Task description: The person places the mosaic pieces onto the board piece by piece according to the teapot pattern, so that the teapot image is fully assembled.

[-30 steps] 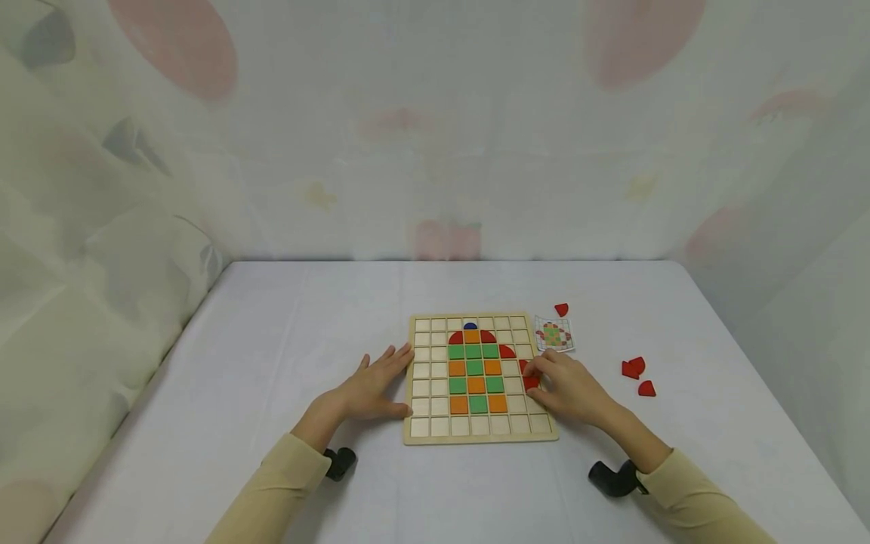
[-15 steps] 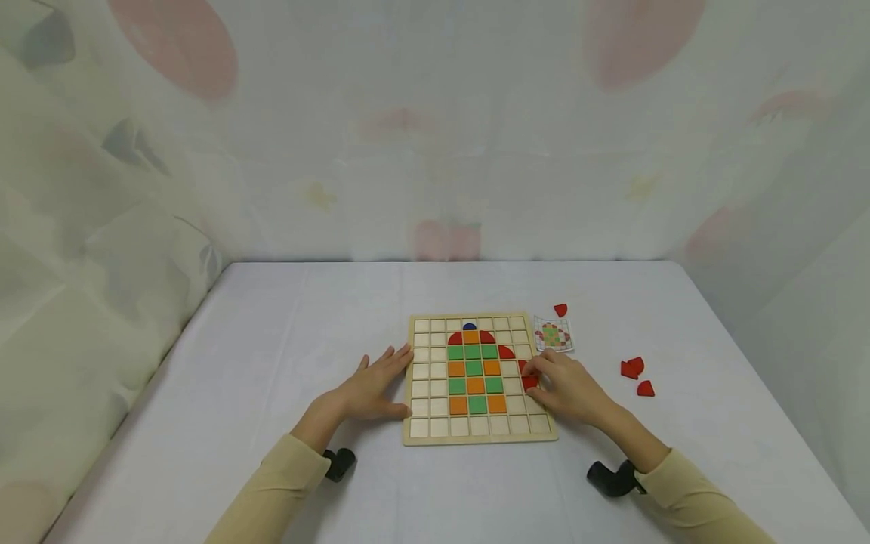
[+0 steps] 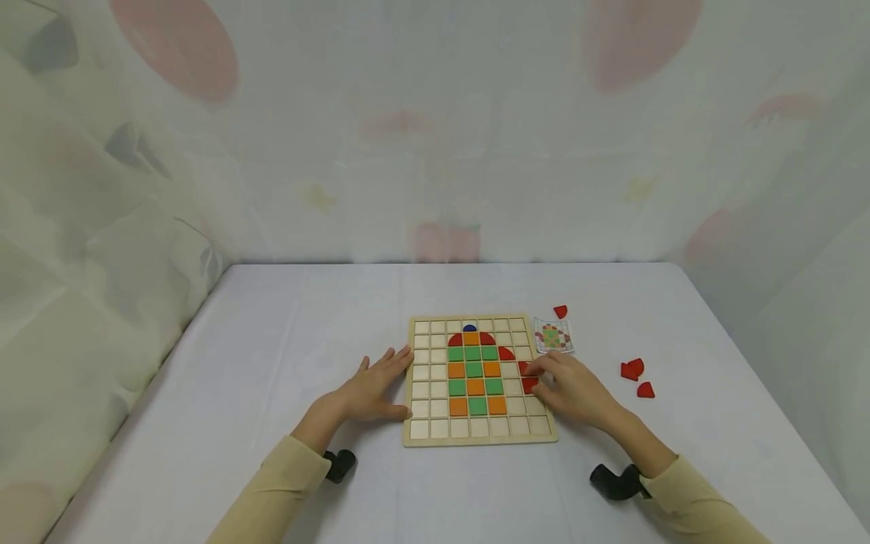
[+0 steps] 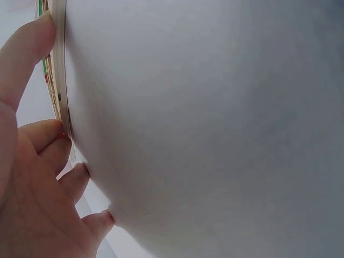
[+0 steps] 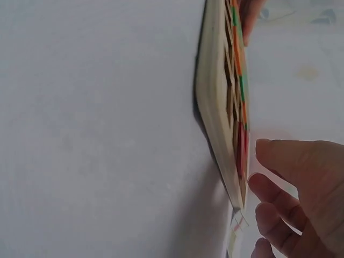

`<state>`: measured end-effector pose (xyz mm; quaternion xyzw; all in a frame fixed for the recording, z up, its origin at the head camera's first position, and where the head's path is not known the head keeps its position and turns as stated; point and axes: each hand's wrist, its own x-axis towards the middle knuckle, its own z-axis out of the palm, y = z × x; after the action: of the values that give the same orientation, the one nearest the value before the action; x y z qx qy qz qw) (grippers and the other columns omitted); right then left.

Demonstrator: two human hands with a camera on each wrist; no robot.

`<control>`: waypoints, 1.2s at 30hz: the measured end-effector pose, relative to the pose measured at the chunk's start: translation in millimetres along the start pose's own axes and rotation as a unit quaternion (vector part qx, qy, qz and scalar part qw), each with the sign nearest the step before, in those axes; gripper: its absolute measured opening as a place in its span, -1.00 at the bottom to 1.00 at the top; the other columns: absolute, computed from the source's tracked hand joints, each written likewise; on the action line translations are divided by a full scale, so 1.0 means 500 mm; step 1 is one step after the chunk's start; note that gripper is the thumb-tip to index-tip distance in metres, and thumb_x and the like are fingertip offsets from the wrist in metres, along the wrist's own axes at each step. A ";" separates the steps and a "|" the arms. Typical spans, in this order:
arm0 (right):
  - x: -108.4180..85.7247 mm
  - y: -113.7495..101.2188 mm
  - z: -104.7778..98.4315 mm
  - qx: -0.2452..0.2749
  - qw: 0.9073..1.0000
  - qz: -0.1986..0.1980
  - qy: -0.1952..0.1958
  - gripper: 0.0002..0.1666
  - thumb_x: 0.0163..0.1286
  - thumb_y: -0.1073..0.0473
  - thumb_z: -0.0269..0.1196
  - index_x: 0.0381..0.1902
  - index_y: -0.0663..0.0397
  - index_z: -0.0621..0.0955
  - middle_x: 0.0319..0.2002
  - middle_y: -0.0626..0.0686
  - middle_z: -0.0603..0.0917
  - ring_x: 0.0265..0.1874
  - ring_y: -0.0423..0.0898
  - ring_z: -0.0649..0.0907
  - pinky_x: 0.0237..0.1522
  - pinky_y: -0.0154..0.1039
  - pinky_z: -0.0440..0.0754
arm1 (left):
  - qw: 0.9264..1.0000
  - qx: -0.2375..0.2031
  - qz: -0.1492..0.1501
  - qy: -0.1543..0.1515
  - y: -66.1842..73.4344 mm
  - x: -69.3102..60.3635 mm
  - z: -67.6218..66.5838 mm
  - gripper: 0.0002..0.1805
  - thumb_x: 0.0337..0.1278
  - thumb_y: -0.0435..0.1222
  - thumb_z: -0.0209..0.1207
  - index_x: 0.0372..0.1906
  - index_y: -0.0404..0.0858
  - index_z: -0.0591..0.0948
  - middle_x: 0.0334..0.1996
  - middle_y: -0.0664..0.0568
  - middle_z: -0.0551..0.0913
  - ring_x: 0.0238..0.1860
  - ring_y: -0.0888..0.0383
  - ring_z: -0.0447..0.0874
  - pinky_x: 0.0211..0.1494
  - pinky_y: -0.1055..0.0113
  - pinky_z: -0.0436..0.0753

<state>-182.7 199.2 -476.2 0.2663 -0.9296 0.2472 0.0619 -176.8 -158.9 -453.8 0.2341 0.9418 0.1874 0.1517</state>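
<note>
A wooden grid board (image 3: 435,443) lies on the table, with green, orange, red and blue pieces in its cells. My left hand (image 3: 370,389) touches the board's left edge with its fingers spread; the left wrist view shows the fingertips and thumb (image 4: 40,40) against that edge. Over the right side of the board is my right hand (image 3: 574,389), its thumb and fingers loosely bent beside a red piece (image 3: 529,385). Another red piece (image 3: 522,368) is partly under its fingers. In the right wrist view, nothing shows between the thumb (image 5: 279,153) and fingers.
A small pattern card (image 3: 553,336) lies at the board's upper right, with a loose red quarter-round piece (image 3: 560,310) above it. Several more red pieces (image 3: 630,369) lie farther right. Black wrist cameras (image 3: 615,482) hang under both forearms.
My right thumb has drawn slightly away from the red piece, showing more of it. The left hand and the board stay where they were.
</note>
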 end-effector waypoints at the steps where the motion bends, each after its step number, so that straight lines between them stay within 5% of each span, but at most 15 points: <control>1: -0.003 0.002 -0.004 0.004 1.000 0.005 0.001 -0.74 0.09 0.20 0.35 -0.21 -0.06 0.62 -0.25 -0.10 0.59 -0.26 -0.17 0.52 -0.21 -0.22 0.57 | 1.000 0.000 0.000 0.001 0.000 0.000 0.000 0.01 -0.06 -0.02 0.30 0.44 -0.23 0.02 0.46 -0.01 -0.07 0.45 -0.10 -0.17 0.33 -0.27 -0.20; 23: -0.081 0.087 -0.094 -0.022 0.995 0.017 0.096 -0.62 0.00 0.39 0.37 -0.17 0.10 0.61 -0.25 -0.01 0.62 -0.36 -0.12 0.54 -0.38 -0.21 0.56 | 1.000 0.006 -0.003 0.002 -0.007 -0.002 0.004 0.02 -0.06 -0.01 0.29 0.45 -0.20 0.01 0.46 0.02 -0.07 0.45 -0.07 -0.16 0.34 -0.26 -0.18; 36: -0.110 0.165 -0.121 -0.024 0.996 0.061 0.062 -0.60 0.01 0.40 0.33 -0.11 0.24 0.58 -0.33 0.09 0.61 -0.39 -0.08 0.55 -0.42 -0.28 0.56 | 1.000 0.001 0.006 0.004 -0.002 -0.003 0.000 0.01 -0.05 -0.01 0.29 0.44 -0.23 0.02 0.46 -0.01 -0.07 0.45 -0.11 -0.16 0.33 -0.29 -0.19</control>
<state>-180.4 315.5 -472.2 0.1921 -0.9440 0.2444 0.1105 -176.0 -160.2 -453.7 0.2392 0.9411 0.1883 0.1470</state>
